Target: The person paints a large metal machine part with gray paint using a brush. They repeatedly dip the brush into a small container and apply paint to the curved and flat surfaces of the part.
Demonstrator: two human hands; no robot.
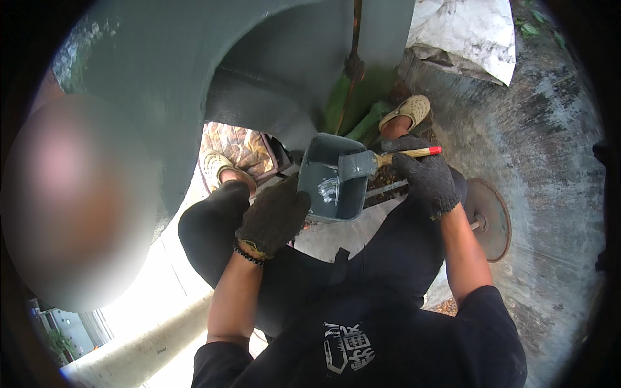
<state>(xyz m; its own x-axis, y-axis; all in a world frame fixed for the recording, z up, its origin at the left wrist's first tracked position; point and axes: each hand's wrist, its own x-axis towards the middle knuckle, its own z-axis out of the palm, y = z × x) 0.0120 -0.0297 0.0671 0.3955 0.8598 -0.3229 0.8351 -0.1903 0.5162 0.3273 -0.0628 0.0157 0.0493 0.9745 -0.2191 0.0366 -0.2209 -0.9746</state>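
Note:
Between my knees I hold up a dark grey square tub (352, 208) with grey paint (328, 190) pooled in its bottom. My left hand (275, 216), in a dark knit glove, is closed on the tub's left side; its fingertips are partly hidden. My right hand (427, 178), gloved too, grips a paintbrush (407, 154) by its pale wooden handle with a red end. The brush's wide, paint-coated bristles reach over the tub's right rim, pointing left.
A large grey curved shell (168, 71) with an arched opening rises ahead. A weathered curved wall (543, 168) stands at the right, with a rusty round disc (491, 220) beside my knee. A white sheet (466, 35) hangs at the far right. Another person's blurred form (77, 200) is at the left.

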